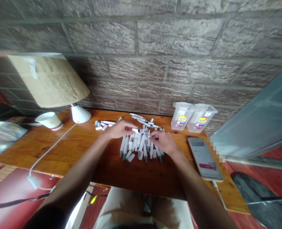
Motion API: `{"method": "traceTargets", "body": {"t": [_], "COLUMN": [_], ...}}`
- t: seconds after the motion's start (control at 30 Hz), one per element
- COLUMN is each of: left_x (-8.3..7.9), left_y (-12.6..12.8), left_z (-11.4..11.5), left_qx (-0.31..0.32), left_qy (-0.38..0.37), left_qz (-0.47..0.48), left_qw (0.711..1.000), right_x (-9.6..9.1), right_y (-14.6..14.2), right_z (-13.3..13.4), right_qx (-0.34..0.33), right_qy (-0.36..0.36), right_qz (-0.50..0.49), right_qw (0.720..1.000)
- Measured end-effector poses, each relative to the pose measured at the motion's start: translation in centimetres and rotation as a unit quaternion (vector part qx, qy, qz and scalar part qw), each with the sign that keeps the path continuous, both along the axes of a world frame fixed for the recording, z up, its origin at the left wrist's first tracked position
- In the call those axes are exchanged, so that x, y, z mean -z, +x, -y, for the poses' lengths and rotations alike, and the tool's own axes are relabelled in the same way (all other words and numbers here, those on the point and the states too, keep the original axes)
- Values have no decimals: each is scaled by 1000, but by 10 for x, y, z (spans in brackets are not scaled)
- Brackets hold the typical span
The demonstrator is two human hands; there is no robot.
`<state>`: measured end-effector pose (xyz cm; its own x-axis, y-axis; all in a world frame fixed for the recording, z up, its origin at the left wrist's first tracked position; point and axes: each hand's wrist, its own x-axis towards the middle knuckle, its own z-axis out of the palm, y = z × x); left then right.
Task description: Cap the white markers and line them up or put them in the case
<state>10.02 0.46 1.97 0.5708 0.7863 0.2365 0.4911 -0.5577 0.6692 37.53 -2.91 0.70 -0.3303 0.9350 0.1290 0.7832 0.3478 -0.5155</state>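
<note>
A heap of several white marker pens with coloured caps lies on the wooden table. My left hand is closed in a pinch on one white marker just above the heap. My right hand rests over the right side of the heap, fingers curled on a small marker part that I cannot name. More loose markers lie to the left behind my left hand, and others lie at the back near the wall.
Two clear plastic boxes with labels stand at the back right by the brick wall. A phone lies at the right. A white lamp base, its cable, a cup and a cardboard box are at the left.
</note>
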Motion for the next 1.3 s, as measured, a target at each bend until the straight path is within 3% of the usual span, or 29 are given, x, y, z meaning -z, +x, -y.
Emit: {"method": "traceTargets", "body": {"t": [0.17,0.53,0.7,0.87,1.0,1.17,1.3], "left_x": [12,13,13,15,14,15,17], "left_y": [0,-3,-5,-8,-9,-7,-25], "left_z": [9,12,10,8,8,7,-1], "left_qx": [10,20,5,-9,5,27,-60], "left_qy": [11,-36,-34,-45,-63,-55,1], "left_qz": [1,70,71,91,99,101,79], "left_qw": [1000,997,997,995,993,993,995], "right_x": [1,3,1,-5,2,14,13], "right_y": [-1,-2,-7,-17,-36,-54,-51], "right_z": [1,3,6,17,25,23,22], "right_qx": [0,9,5,-92,-181,-136,-98], "right_qy": [15,15,56,115,166,171,174], "right_qz": [-1,-2,-43,-77,-70,-81,-96], "right_qw": [1000,1000,997,986,967,973,975]}}
